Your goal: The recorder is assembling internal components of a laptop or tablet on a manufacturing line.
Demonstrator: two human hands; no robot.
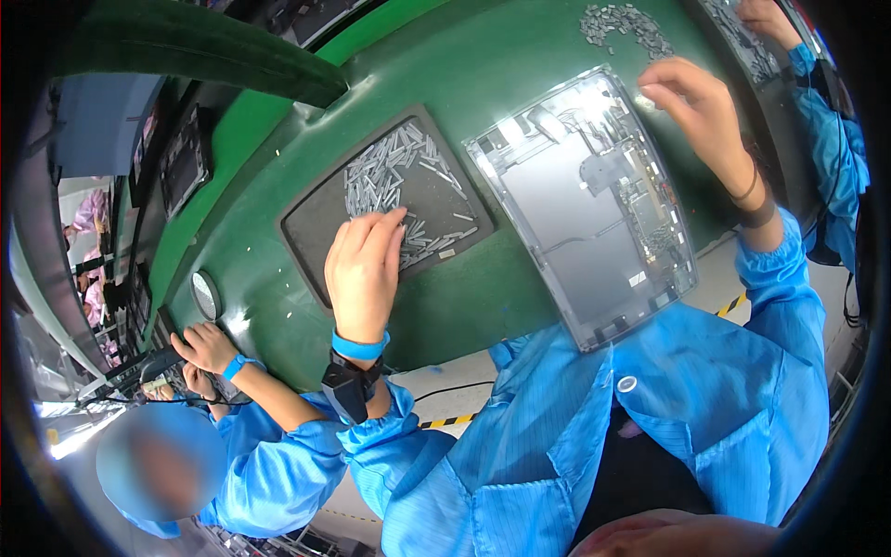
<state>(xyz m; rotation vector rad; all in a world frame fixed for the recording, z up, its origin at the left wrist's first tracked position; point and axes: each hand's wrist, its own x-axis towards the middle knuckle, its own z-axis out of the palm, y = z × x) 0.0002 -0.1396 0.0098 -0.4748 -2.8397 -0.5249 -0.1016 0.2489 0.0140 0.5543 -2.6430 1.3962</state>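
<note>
Head view: green bench [483, 74] fills the frame. Left hand [364, 265] lies palm-down on the dark grey mat [316, 232], fingers together and curled, fingertips touching the near edge of the heap of small grey metal strips [394, 167]. Can't tell if a strip is already pinched under the fingers. The heap lies just ahead of that hand, up-frame; strips point every way, no common axis.

Right hand [696, 102] is raised over the far right corner of the open grey device chassis [589, 209], thumb and forefinger pinched narrow; something tiny may sit between them, too small to tell. The chassis lies between the two hands, long axis running from far-left to near-right, its near corner close to the person's blue smock.

Left hand is the nearer one to the strips; right hand is nearer to the chassis. A second pile of grey parts [626, 23] sits beyond the chassis. A co-worker's hand [206, 345] works at lower left, another person's sleeve [831, 139] at upper right.
</note>
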